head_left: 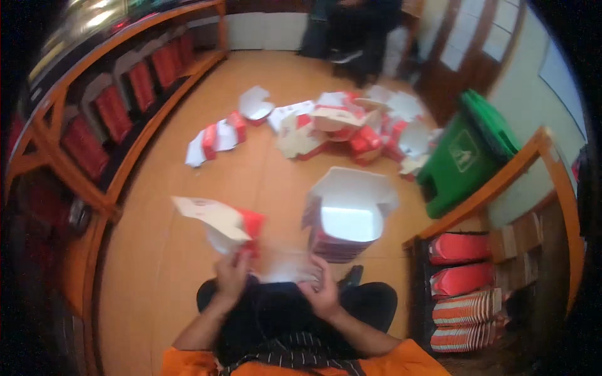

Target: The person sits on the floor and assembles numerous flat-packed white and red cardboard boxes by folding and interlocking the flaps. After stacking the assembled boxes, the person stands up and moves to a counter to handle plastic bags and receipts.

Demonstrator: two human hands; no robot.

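Left hand [232, 276] pinches a box [223, 220], which hard squeezing could crease; right hand [322, 287] blurred, grip unclear

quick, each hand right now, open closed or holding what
Left hand: closed, holding a red-and-white box.
Right hand: at a blurred pale thing; grip can't be told.

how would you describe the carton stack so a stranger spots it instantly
Start from the green bin on the right. Left of it and nearer the camera stands a stack of nested cartons. Unlike the loose cartons scattered beyond, it forms one neat column, its pale open mouth facing up.
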